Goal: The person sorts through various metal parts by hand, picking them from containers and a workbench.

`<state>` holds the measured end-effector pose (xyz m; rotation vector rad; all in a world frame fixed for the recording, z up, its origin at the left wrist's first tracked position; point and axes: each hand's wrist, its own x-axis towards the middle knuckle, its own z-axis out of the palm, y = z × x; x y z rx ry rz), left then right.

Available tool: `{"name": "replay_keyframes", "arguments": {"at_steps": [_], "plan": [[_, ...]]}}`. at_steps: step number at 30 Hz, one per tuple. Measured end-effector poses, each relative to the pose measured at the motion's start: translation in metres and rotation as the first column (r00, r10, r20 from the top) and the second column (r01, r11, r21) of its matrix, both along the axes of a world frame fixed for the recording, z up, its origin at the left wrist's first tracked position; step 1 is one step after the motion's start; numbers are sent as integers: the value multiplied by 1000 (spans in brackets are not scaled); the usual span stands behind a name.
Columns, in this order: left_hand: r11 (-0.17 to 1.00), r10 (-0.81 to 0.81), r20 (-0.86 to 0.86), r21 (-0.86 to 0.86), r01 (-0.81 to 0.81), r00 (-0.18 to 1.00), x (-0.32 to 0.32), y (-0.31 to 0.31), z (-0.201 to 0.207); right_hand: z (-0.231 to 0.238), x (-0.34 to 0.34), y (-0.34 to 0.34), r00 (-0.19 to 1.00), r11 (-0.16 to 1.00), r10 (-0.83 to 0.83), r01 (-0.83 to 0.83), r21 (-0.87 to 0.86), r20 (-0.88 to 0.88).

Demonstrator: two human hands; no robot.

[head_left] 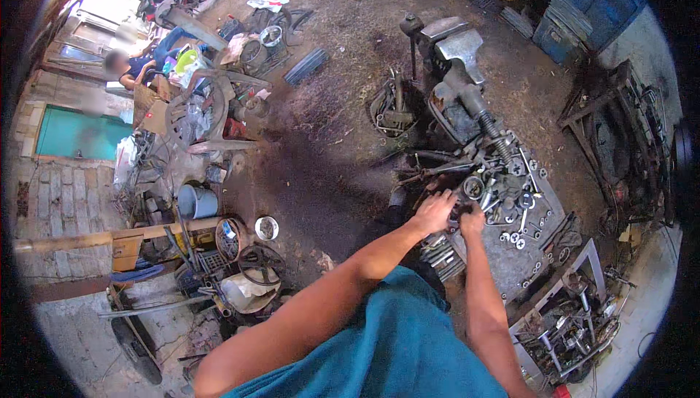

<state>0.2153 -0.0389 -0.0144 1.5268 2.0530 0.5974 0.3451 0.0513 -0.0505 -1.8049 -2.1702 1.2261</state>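
Both my hands meet at the near left edge of a metal-topped workbench [543, 258]. My left hand [435, 210] is curled against a small dark part [457, 213], its fingers bent over the far side. Close beside it, my right hand [472, 221] has its fingers closed on the same part. The fingers cover most of it, so its kind is hidden. A round metal cup-like piece [474, 187] stands just beyond my hands. To their right lie a combination wrench [523, 219] and several loose nuts and rings [515, 238].
A large bench vise [459, 80] stands at the bench's far end, with a wire basket of tools [394, 110] left of it. A tray of metal parts [572, 332] is at the near right. Left are a blue bucket [197, 201], piled parts and a seated person [142, 68].
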Motion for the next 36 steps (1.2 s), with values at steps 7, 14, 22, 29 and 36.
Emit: {"name": "replay_keyframes", "arguments": {"at_steps": [7, 14, 22, 29, 36], "plan": [[996, 84, 54, -5, -84, 995, -5, -5, 1, -12, 2, 3, 999, 1000, 1, -2, 25, 39], [988, 154, 42, 10, -155, 987, -5, -14, 3, 12, -12, -11, 981, 991, 50, -72, 115, 187], [961, 270, -41, -45, -272, 962, -11, -18, 17, 21, -16, -23, 999, 924, 38, -37, 380, 5], [964, 261, -1, 60, -261, 965, -14, -14, 32, 43, -22, -22, 987, 949, 27, 25, 314, -160], [964, 226, 76, 126, -234, 971, -9, -15, 47, 42, -12, -27, 961, 929, 13, 90, 359, -275]]}}
